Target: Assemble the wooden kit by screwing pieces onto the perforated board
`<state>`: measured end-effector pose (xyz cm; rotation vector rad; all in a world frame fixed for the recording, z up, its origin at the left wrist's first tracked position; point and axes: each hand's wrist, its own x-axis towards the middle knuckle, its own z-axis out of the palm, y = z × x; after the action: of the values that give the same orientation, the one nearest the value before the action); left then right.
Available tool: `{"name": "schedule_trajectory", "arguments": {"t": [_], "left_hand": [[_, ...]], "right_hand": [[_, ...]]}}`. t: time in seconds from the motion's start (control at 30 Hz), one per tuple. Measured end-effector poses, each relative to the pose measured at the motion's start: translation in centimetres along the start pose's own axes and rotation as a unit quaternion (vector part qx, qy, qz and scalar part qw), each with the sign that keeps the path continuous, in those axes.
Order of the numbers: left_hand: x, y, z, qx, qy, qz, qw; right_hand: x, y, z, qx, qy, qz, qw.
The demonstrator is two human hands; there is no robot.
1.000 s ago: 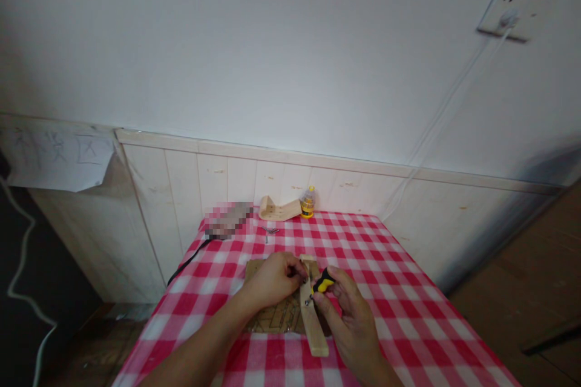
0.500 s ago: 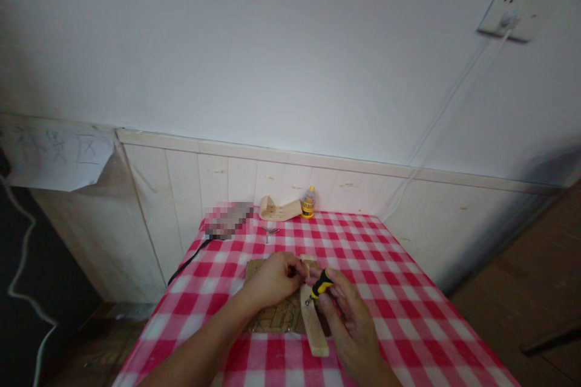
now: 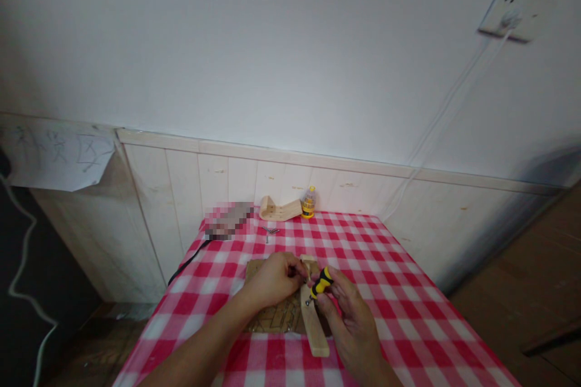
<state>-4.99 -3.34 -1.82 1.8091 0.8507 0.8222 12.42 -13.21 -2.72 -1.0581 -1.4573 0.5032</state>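
My left hand [image 3: 273, 280] is curled over the far end of a light wooden strip [image 3: 313, 326], its fingers pinched on something small I cannot make out. Just to its right, my right hand [image 3: 351, 316] grips a short black-and-yellow screwdriver [image 3: 319, 285], whose tip points down-left at the strip. The strip lies across a flat brown board [image 3: 276, 317] on the red-and-white checked tablecloth [image 3: 399, 314].
At the table's far edge lie a curved wooden piece [image 3: 278, 210], a small yellow container [image 3: 308, 202], a blurred grey object [image 3: 227, 220] with a black cable, and loose screws [image 3: 270, 231]. A white panelled wall stands behind, with a socket [image 3: 512, 15] up right.
My right hand has shifted slightly up and left with the screwdriver, closer to my left hand. The left hand has barely moved.
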Motion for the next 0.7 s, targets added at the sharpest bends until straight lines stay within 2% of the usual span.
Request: {"name": "schedule_trajectory", "arguments": {"t": [0.3, 0.7], "left_hand": [[-0.05, 0.23, 0.02, 0.008, 0.005, 0.001, 1.0], [-0.16, 0.48, -0.17, 0.011, 0.007, 0.009, 1.0]], "right_hand": [[0.1, 0.12, -0.15, -0.001, -0.011, -0.005, 1.0], [0.25, -0.17, -0.06, -0.03, 0.01, -0.019, 0.999]]}}
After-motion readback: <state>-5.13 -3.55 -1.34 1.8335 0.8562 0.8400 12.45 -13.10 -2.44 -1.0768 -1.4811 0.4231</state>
